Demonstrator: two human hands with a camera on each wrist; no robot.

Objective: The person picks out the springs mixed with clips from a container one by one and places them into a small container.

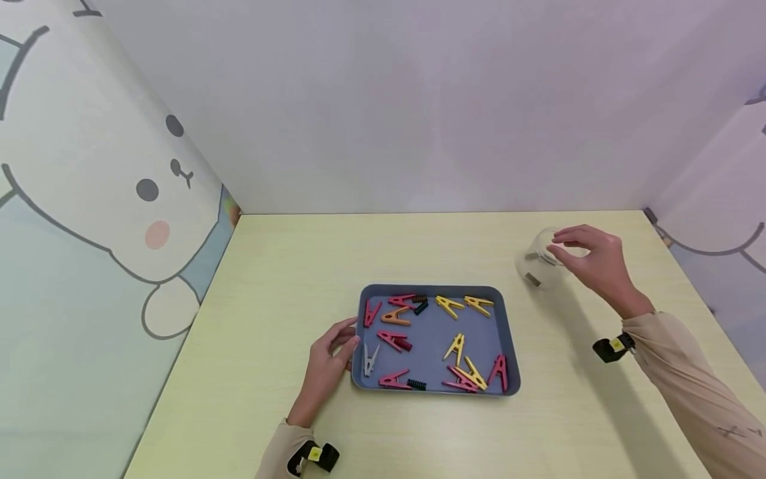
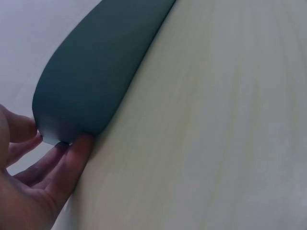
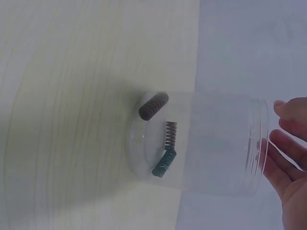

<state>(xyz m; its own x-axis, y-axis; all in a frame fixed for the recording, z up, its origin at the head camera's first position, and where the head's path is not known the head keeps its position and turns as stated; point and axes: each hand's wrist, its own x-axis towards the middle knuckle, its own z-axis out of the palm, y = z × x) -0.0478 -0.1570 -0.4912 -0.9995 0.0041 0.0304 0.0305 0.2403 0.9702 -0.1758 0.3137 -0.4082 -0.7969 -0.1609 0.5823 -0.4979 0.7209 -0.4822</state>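
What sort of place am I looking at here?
Probably a small indoor work booth: a pale table against a plain wall, cartoon-printed side panels, and a tray of clips on the tabletop.

Twelve clips, seven springs, one tray, one jar, two hands: one left hand, one right hand.
In the tray, below centre of the head view: six red clips, four yellow clips, one orange clip, one grey clip, plus three black springs and one red spring; in the jar, right of centre, three springs.
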